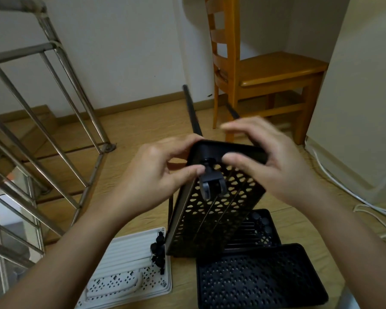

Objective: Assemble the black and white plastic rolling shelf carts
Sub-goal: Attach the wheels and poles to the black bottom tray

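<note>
you are holding the black tray (214, 210) standing on end on the floor, underside toward you, so that its top corner is facing you. your right hand (261, 157) is gripping the top rim to steady it. your left hand (152, 175) is pinching the wheel (210, 181) at that corner, probably pressing it in.

Place: home landing beside a stairwell
Seating: wooden ladder-back chair (276, 72)
Stairs: stainless-steel railing (22, 52), descending steps (35, 118)
Floor: wood-look boards (143, 123), skirting (143, 101)
</note>
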`<state>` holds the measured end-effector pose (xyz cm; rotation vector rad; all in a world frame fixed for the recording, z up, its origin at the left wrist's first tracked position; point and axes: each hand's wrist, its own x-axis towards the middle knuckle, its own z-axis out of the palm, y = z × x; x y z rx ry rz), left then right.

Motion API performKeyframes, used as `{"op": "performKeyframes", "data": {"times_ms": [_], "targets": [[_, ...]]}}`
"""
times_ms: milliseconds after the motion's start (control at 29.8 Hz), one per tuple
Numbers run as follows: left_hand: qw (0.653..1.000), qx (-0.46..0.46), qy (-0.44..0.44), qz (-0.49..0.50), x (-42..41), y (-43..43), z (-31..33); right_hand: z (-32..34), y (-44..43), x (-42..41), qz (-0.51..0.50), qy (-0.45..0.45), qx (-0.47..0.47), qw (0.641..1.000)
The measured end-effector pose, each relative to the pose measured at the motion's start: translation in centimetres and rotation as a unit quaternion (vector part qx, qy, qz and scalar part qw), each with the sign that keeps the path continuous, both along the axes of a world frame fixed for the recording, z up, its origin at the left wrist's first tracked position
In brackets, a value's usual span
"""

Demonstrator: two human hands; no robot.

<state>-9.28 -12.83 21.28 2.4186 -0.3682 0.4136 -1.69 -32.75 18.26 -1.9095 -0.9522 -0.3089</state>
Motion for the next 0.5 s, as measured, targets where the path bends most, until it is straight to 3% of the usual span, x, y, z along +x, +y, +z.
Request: {"op": "performKeyframes", "data": {"times_ms": [67,134,202,302,403,504], "targets": [[0.998,-0.051,0.005,0.037,-0.1,0.7,0.2,-0.6,-0.8,0.8,-0.071,0.013,0.1,0.992],[0.991,-0.117,0.0,0.062,-0.2,1.5,0.6,-1.3,-1.5,1.6,-0.076,0.131,0.169,0.974],[0.983,-0.172,-0.011,0.064,-0.2,2.0,0.8,-2.4,-1.6,2.1,-0.009,0.287,0.148,0.946],[0.97,-0.236,-0.008,0.052,0.0,2.4,0.9,-4.5,-0.8,2.3,0.036,0.357,0.08,0.93],[0.979,-0.183,0.068,0.066,0.3,4.7,1.5,-4.9,-0.4,2.8,0.067,0.332,0.108,0.935],[0.987,-0.074,0.111,0.088,0.3,6.8,2.9,-5.3,-0.2,3.7,0.101,0.309,0.055,0.944]]}}
